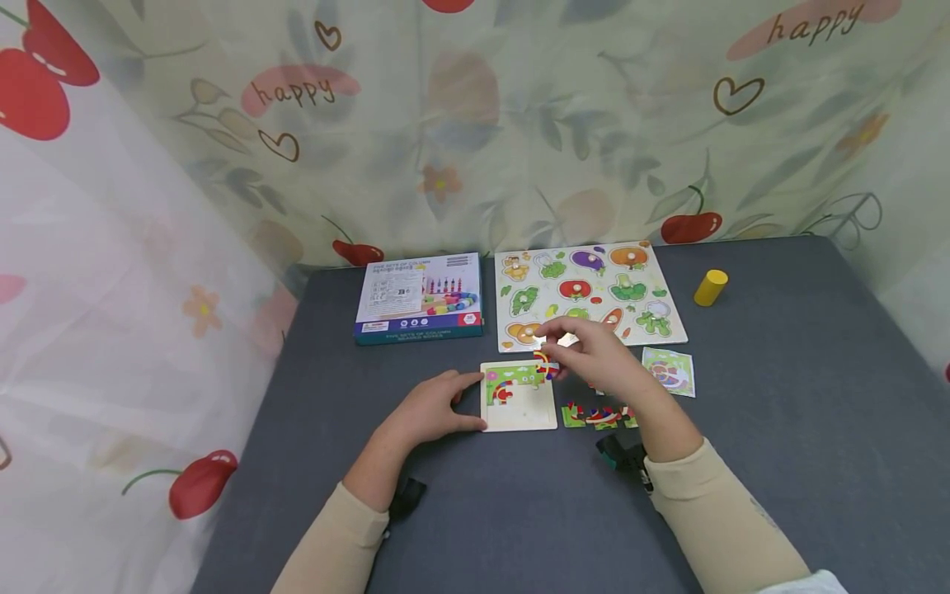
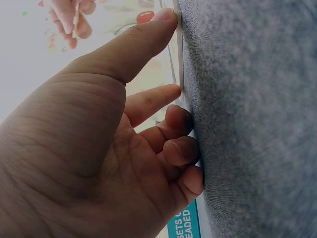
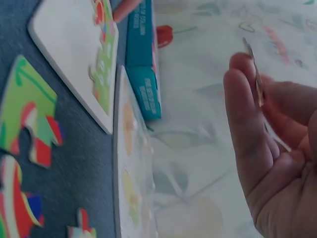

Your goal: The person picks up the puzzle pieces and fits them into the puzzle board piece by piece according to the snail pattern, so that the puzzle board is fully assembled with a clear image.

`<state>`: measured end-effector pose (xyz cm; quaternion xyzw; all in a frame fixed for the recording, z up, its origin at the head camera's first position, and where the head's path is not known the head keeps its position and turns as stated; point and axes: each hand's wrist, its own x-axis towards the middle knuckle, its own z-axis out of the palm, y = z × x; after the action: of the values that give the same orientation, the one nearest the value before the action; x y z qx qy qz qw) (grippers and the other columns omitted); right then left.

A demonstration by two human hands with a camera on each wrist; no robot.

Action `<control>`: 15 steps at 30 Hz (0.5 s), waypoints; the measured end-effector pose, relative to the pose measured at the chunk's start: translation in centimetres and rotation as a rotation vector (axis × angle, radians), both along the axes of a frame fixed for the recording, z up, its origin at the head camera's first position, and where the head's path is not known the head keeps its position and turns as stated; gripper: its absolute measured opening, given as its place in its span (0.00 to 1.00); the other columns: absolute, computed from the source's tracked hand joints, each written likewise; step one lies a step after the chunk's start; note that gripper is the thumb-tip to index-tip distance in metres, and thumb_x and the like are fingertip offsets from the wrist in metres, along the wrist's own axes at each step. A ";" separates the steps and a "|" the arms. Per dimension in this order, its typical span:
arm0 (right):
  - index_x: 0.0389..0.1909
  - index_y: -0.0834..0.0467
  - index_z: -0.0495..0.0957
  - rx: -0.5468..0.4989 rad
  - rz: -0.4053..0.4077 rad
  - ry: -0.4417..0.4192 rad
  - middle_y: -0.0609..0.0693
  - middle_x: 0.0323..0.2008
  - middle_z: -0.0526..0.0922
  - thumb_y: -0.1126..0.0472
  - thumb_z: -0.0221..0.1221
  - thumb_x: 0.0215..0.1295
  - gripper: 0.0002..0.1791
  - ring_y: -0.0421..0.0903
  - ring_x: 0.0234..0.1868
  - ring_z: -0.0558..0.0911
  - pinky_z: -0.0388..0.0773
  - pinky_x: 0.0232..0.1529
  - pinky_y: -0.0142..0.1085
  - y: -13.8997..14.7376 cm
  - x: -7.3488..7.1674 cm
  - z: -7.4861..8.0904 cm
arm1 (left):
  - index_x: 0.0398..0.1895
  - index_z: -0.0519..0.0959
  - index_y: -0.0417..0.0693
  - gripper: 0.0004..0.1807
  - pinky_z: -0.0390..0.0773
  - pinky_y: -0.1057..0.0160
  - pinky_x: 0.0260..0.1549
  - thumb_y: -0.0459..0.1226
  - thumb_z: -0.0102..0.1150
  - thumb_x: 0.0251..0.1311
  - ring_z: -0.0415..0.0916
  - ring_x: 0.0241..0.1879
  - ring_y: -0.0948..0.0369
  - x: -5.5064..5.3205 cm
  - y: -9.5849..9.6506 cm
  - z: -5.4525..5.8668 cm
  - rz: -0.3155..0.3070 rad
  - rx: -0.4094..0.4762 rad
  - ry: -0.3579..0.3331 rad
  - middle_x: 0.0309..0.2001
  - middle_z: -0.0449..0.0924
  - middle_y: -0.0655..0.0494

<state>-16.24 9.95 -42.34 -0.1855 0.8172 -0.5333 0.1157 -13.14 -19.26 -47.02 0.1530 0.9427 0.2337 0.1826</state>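
A small square puzzle tray [image 1: 530, 414] lies on the dark table, with joined pieces along its top and left showing green and a red pattern. My left hand [image 1: 429, 408] is at its left edge, thumb and index finger stretched out against the rim; the other fingers bend loosely in the left wrist view. Above the tray's upper right corner, my right hand [image 1: 594, 355] pinches a colourful jigsaw piece [image 1: 547, 365] between thumb and fingers. In the right wrist view this piece is seen edge-on. Several loose jigsaw pieces [image 1: 604, 417] lie right of the tray, partly hidden by the right forearm.
Behind the tray lies a larger vegetable puzzle board [image 1: 545, 301], with a boxed set [image 1: 419, 322] to its left. A printed picture card [image 1: 681, 371] lies beyond the right wrist, and a yellow cylinder [image 1: 710, 288] stands farther back. A patterned curtain [image 1: 475, 165] hangs along the table's rear.
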 end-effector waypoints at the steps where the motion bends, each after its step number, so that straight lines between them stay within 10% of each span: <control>1: 0.58 0.62 0.80 -0.001 -0.012 -0.004 0.56 0.45 0.81 0.61 0.64 0.72 0.17 0.55 0.31 0.88 0.84 0.34 0.43 -0.2 0.0 -0.1 | 0.76 0.69 0.61 0.46 0.66 0.59 0.30 0.59 0.75 0.53 0.70 0.35 0.59 0.0 0.0 0.0 -0.003 0.002 0.000 0.35 0.71 0.57; 10: 0.55 0.63 0.80 0.006 -0.027 -0.109 0.58 0.48 0.78 0.66 0.66 0.67 0.16 0.52 0.37 0.87 0.84 0.42 0.46 -1.4 0.3 -0.6 | 0.75 0.71 0.59 0.44 0.63 0.59 0.28 0.58 0.74 0.55 0.68 0.31 0.59 0.0 0.0 0.1 -0.016 0.011 0.016 0.33 0.70 0.56; 15: 0.52 0.58 0.83 0.055 -0.022 -0.144 0.56 0.51 0.81 0.67 0.67 0.64 0.16 0.59 0.29 0.81 0.75 0.29 0.38 -1.5 0.3 -0.6 | 0.75 0.71 0.59 0.45 0.63 0.59 0.28 0.58 0.74 0.55 0.68 0.32 0.59 0.0 0.0 0.1 -0.012 0.008 0.008 0.34 0.70 0.56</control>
<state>-15.90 8.43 -42.95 -0.1343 0.8232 -0.5237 0.1732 -13.15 -19.24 -46.95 0.1605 0.9415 0.2359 0.1793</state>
